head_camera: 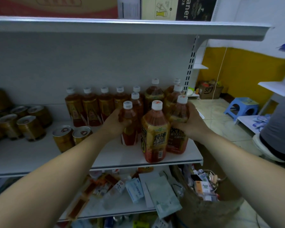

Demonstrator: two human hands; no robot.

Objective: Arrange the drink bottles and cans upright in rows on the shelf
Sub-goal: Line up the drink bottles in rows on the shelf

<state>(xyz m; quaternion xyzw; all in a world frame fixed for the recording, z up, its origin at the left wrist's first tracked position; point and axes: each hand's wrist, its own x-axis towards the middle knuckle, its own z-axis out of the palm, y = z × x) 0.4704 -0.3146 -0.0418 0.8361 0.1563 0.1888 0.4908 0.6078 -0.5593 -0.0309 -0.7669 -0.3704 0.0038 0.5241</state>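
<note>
Head view: you look down both bare forearms at a white shelf (179, 159) stocked with drinks.
Left hand (116, 123): your fingers are clamped round the middle of a small red-labelled bottle (129, 129); the fingertips are hidden behind it.
Right hand (190, 123): your fingers are curled round the shoulder of the right-hand large bottle (177, 140); the palm is hidden against it.
Held bottles: both stand upright near the shelf's front right corner. You cannot tell whether their bases rest on the board.
Front large bottle (153, 134): upright at the front edge, between the two held bottles and just beside the right-hand one.
Rear row (89, 107): small white-capped bottles upright against the back panel, partly hidden by your left hand.
Tall rear bottles (154, 94): upright behind the held ones; only caps and shoulders show.
Gold cans (30, 128): grouped at the left and cut off by the frame edge.
Two nearer cans (71, 137): just beside your left forearm.
Label print: too blurred to read.
Arms: both reach forward from the lower corners and converge.
Lower shelf (105, 209): loose packets, dim.
Blue stool (242, 107): on the floor at the right, well apart from the shelf.
</note>
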